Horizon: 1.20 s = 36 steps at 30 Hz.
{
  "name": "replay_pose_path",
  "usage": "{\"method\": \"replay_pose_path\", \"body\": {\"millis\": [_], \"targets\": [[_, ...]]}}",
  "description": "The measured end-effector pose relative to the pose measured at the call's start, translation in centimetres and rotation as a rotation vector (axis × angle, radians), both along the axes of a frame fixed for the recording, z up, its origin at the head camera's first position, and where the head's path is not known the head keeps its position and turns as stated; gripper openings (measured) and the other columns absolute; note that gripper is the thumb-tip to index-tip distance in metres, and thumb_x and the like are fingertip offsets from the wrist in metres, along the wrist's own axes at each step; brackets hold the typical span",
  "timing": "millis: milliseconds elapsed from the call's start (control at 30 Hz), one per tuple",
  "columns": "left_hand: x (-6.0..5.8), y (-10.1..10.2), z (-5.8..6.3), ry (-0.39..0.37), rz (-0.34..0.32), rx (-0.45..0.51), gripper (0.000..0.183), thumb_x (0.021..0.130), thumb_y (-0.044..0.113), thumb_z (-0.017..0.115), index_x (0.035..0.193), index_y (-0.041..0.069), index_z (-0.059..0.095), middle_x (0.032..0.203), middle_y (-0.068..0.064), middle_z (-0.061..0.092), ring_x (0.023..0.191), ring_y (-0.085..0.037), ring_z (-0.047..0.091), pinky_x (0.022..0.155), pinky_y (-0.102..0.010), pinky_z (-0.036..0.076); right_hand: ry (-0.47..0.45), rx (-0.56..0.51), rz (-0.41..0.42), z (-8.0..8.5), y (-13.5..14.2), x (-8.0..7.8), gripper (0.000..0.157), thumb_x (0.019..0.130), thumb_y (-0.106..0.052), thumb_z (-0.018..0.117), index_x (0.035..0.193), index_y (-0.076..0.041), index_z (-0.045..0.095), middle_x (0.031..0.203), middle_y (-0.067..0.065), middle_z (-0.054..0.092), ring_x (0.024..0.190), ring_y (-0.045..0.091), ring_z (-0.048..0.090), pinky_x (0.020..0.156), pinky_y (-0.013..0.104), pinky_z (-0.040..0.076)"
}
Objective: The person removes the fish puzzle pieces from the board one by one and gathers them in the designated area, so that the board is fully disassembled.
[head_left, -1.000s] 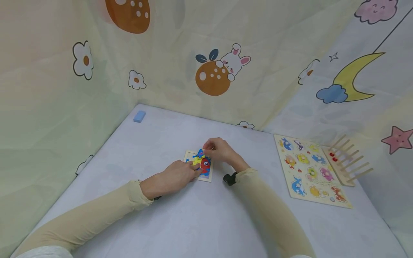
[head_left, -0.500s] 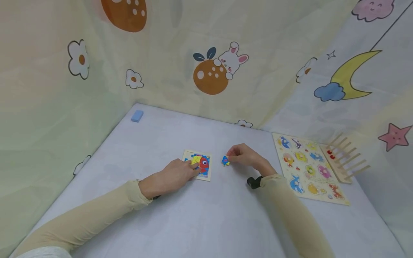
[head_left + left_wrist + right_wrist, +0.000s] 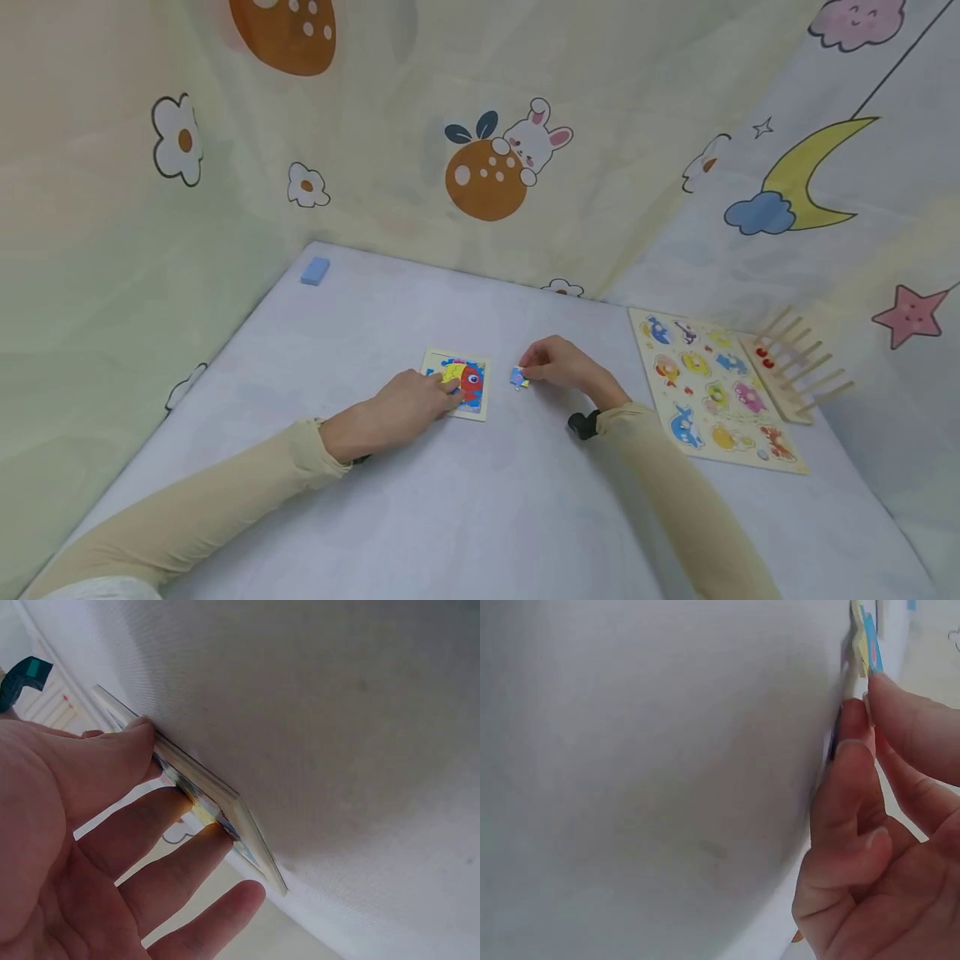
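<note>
- Animal peg board point(image 3: 712, 392) and wooden rack point(image 3: 795, 375) at 3 o'clock; blue block point(image 3: 315, 270) at 11 o'clock.
- Left hand point(image 3: 397, 408) fingers straight, pressing fish puzzle point(image 3: 457, 383).
- Right hand point(image 3: 562, 367) fingers pinch puzzle piece point(image 3: 517, 378) — lifted out a second ago.

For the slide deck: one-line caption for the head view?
Left hand presses on small fish puzzle; right hand pinches a loose puzzle piece on the table.
</note>
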<state>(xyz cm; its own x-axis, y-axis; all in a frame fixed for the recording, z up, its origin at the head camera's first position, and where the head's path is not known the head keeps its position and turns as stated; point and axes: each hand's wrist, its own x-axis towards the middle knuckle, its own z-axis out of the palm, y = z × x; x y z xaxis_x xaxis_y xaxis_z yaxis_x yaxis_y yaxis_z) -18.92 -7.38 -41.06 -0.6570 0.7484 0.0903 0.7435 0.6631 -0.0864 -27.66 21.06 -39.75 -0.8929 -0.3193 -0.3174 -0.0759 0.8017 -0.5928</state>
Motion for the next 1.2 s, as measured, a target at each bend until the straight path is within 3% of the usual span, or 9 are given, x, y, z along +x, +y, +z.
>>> {"method": "replay_pose_path", "body": {"millis": [133, 367, 633, 833, 933, 1200], "targets": [[0.0, 0.0, 0.1, -0.002, -0.003, 0.008, 0.03, 0.091, 0.007, 0.074, 0.118, 0.019, 0.075, 0.116, 0.0, 0.074, 0.098, -0.02, 0.069, 0.055, -0.032, 0.047, 0.01, 0.032, -0.005, 0.0, -0.4, -0.1, 0.009, 0.094, -0.015, 0.074, 0.1, -0.009, 0.074, 0.093, 0.003, 0.068, 0.086, 0.018, 0.055, 0.074, 0.027, 0.046], [-0.1, 0.3, 0.2, -0.027, 0.016, -0.035, 0.03, 0.092, 0.013, 0.074, 0.121, 0.019, 0.074, 0.129, -0.002, 0.073, 0.102, -0.021, 0.07, 0.056, -0.029, 0.047, 0.03, 0.037, -0.021, -0.1, -0.6, 0.0, 0.008, 0.093, -0.014, 0.075, 0.099, -0.008, 0.075, 0.092, 0.004, 0.07, 0.083, 0.018, 0.056, 0.072, 0.026, 0.046], [-0.1, 0.2, -0.1, -0.017, 0.011, 0.001, 0.027, 0.091, 0.011, 0.075, 0.117, 0.019, 0.076, 0.113, 0.001, 0.074, 0.092, -0.02, 0.068, 0.055, -0.029, 0.045, 0.053, 0.025, -0.032, -0.4, -0.5, 0.1, 0.008, 0.09, -0.014, 0.078, 0.096, -0.01, 0.077, 0.092, 0.003, 0.072, 0.081, 0.018, 0.057, 0.071, 0.025, 0.047], [-0.3, 0.3, -0.2, -0.024, 0.01, -0.027, 0.021, 0.092, 0.013, 0.074, 0.113, 0.019, 0.074, 0.125, -0.001, 0.074, 0.095, -0.02, 0.07, 0.053, -0.028, 0.044, 0.064, 0.012, -0.02, -0.2, -0.5, 0.2, 0.008, 0.09, -0.014, 0.079, 0.097, -0.01, 0.078, 0.093, 0.004, 0.072, 0.081, 0.017, 0.057, 0.07, 0.026, 0.047], [-0.4, 0.3, -0.2, -0.027, 0.016, -0.042, 0.023, 0.093, 0.014, 0.073, 0.115, 0.019, 0.074, 0.131, -0.001, 0.072, 0.098, -0.02, 0.07, 0.053, -0.028, 0.044, 0.085, 0.011, -0.007, 0.0, -0.6, 0.2, 0.009, 0.091, -0.014, 0.078, 0.099, -0.01, 0.078, 0.094, 0.004, 0.072, 0.081, 0.017, 0.058, 0.07, 0.026, 0.048], [-0.1, 0.3, 0.0, -0.057, 0.032, -0.037, 0.033, 0.093, 0.011, 0.074, 0.125, 0.019, 0.074, 0.128, -0.001, 0.073, 0.104, -0.023, 0.07, 0.061, -0.034, 0.052, 0.143, -0.006, 0.024, 0.5, -1.9, 0.6, 0.02, 0.093, -0.015, 0.075, 0.112, -0.009, 0.077, 0.098, 0.006, 0.071, 0.078, 0.017, 0.059, 0.068, 0.024, 0.05]]}}
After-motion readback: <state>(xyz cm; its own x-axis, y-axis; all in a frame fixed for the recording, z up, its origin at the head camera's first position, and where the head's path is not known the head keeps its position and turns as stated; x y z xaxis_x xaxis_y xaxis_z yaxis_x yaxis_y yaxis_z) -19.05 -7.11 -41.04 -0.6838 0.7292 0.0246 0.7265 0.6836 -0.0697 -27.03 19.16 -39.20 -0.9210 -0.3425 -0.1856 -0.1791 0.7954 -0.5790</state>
